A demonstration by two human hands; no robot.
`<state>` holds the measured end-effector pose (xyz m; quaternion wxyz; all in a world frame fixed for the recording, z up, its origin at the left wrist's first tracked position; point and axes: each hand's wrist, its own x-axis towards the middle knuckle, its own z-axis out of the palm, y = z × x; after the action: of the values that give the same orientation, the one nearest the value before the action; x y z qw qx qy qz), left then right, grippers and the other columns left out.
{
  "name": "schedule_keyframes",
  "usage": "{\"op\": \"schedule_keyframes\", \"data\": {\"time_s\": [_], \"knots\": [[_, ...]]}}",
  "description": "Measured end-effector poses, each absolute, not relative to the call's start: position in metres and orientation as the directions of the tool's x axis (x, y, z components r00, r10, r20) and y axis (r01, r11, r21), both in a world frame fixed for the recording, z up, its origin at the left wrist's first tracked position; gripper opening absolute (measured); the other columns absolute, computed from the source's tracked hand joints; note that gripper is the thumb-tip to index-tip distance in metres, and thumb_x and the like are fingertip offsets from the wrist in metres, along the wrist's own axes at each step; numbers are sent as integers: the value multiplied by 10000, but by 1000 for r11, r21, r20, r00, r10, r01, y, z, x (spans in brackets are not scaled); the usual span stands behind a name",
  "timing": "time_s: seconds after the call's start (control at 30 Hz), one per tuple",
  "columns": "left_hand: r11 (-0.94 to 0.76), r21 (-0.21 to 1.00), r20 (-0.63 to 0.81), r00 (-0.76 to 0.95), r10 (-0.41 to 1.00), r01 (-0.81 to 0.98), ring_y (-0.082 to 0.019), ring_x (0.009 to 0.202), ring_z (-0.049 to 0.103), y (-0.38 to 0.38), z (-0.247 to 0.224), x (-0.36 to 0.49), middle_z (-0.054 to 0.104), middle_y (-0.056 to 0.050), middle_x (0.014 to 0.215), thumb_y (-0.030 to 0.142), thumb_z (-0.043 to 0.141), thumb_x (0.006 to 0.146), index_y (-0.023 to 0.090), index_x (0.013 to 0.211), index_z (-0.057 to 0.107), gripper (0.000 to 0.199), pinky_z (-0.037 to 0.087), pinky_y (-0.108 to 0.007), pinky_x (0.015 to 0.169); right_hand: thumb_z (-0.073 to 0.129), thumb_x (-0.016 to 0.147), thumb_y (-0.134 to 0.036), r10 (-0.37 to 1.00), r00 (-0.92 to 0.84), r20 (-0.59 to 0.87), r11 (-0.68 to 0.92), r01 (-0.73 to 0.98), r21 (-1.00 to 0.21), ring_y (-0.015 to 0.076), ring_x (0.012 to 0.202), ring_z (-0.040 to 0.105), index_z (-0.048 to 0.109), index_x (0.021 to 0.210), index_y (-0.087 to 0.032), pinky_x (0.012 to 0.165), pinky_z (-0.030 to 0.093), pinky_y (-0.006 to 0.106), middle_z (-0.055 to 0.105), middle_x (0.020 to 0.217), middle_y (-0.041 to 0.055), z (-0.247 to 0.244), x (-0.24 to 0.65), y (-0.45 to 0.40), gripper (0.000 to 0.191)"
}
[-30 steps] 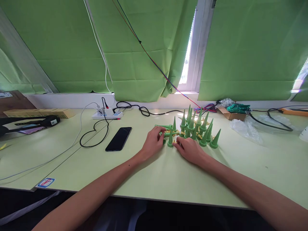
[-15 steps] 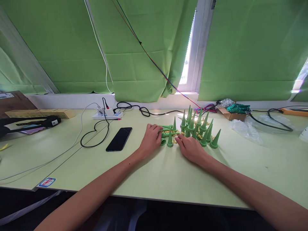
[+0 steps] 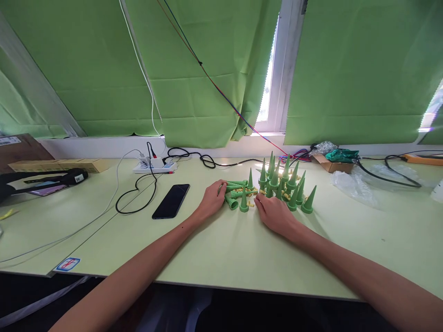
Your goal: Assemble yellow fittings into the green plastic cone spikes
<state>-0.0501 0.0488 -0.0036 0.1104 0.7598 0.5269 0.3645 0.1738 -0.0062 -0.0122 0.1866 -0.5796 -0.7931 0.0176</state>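
Note:
My left hand (image 3: 212, 199) is at the left end of a small pile of green plastic cones lying on their sides. Its fingers curl around the narrow end of one green cone (image 3: 236, 183). Just in front of that hand lies another cone (image 3: 231, 202), its hollow base toward me. My right hand (image 3: 275, 213) rests on the table before a cluster of upright green cones (image 3: 273, 180). Thumb and fingers are pinched together there, and what they hold is too small to see. Small yellow pieces (image 3: 251, 205) are scattered between the cones. A single upright cone (image 3: 244, 201) stands between my hands.
A black phone (image 3: 170, 201) lies left of my left hand. Behind it are a white power strip (image 3: 155, 167) and black cables (image 3: 207, 160). Clear plastic bags (image 3: 355, 188) and a small cardboard box (image 3: 332, 164) are at the right. A black headset-like object (image 3: 74, 176) lies far left.
My left hand has shifted a little left, uncovering more of the lying cones; the nearest one now shows more fully. My right hand has barely moved.

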Motion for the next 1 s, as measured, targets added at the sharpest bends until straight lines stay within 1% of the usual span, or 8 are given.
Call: {"op": "schedule_keyframes", "data": {"time_s": [0.17,0.3,0.4,0.5,0.6,0.63,0.77,1.0], "knots": [[-464,538,436,240,868,704,-199,889,618,48,-9,-46,694,-54,1006,304,386,975,205,1049,620,264,474,-333,872,354,1042,-276,928,-259,269,327,911,-251,203,662,639,595,989,-197,564,278,273,673,745,54,-13,174,-6,260],[-521,514,479,275,833,681,-216,1005,620,48,-7,-44,680,-70,1101,286,408,965,213,1035,623,238,469,-360,926,363,1039,-275,926,-267,268,335,907,-254,211,681,651,600,999,-194,565,276,277,684,759,58,-13,175,-6,253],[-563,476,528,292,797,675,-230,1069,616,50,2,-46,674,-77,1147,264,465,936,220,984,644,191,462,-387,969,365,1039,-277,926,-269,267,335,909,-249,217,698,662,602,994,-190,564,266,280,695,782,67,-12,175,-6,256],[-587,404,537,337,774,702,-246,1027,621,54,16,-50,693,-85,1054,255,501,910,203,919,666,173,469,-401,945,363,1039,-267,927,-267,264,332,912,-242,213,699,666,601,993,-190,560,251,279,696,784,70,-12,174,-6,254],[-636,171,443,518,732,753,-244,928,618,59,28,-50,675,-92,908,246,448,943,188,867,683,253,484,-348,818,369,1035,-253,927,-271,259,332,914,-232,204,685,662,594,988,-191,551,237,278,688,767,65,-13,174,-6,238],[-648,123,399,560,726,752,-233,881,621,62,32,-48,667,-89,884,228,452,939,189,839,688,259,481,-327,784,374,1031,-248,928,-273,255,333,915,-230,202,682,660,591,985,-191,549,234,278,686,766,63,-13,174,-6,229],[-706,-4,267,681,682,709,-191,769,626,77,39,-34,652,-79,885,140,473,900,174,846,712,247,449,-276,696,389,1016,-239,929,-280,243,335,915,-224,199,689,658,583,971,-192,544,232,277,681,762,52,-12,174,-7,205],[-754,-75,173,753,634,652,-162,694,589,93,43,-12,639,-55,855,36,496,819,167,818,707,249,359,-255,588,401,999,-231,930,-287,228,339,912,-232,200,722,666,585,966,-195,546,221,284,700,811,56,-8,173,-9,190]]}}
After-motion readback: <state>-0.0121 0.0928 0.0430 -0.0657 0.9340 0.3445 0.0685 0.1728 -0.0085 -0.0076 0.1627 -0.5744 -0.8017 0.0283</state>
